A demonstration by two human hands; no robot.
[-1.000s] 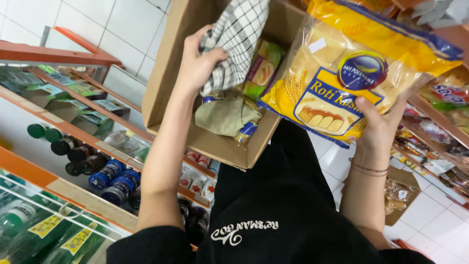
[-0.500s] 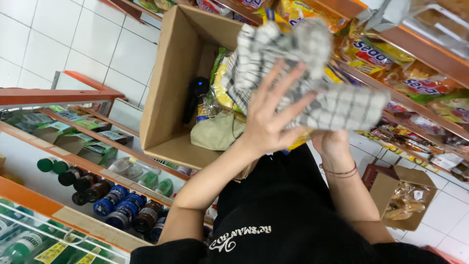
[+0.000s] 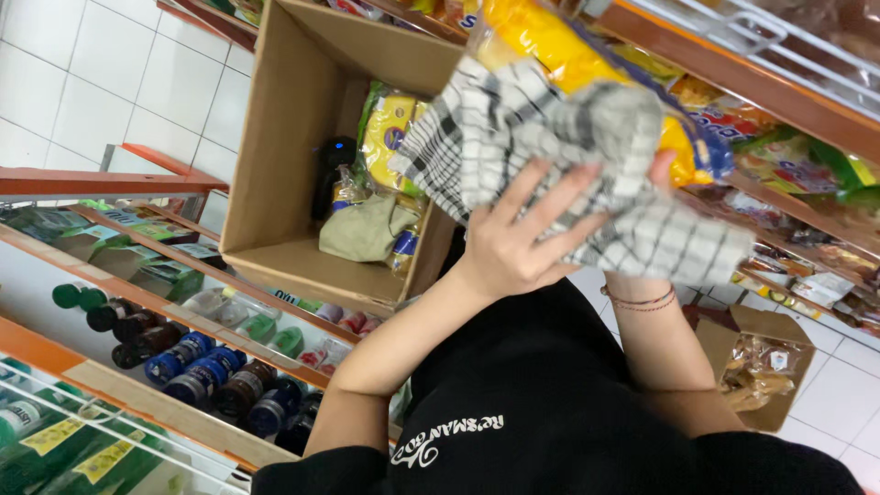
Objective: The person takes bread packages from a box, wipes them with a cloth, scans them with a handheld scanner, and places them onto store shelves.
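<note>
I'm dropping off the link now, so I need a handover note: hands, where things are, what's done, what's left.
Left hand: open, fingers spread, pressing the checked cloth against the yellow snack bag.
Right hand: mostly hidden behind the cloth, under the bag; grip unclear.
Done: the bag is out of the cardboard box, held up.
Not done: green-yellow packets and a khaki cloth lie in the box.

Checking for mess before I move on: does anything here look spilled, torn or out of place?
Nothing is spilled or torn. The left hand presses a checked cloth over a yellow bag. A crumpled khaki cloth lies among packets in the cardboard box.
</note>
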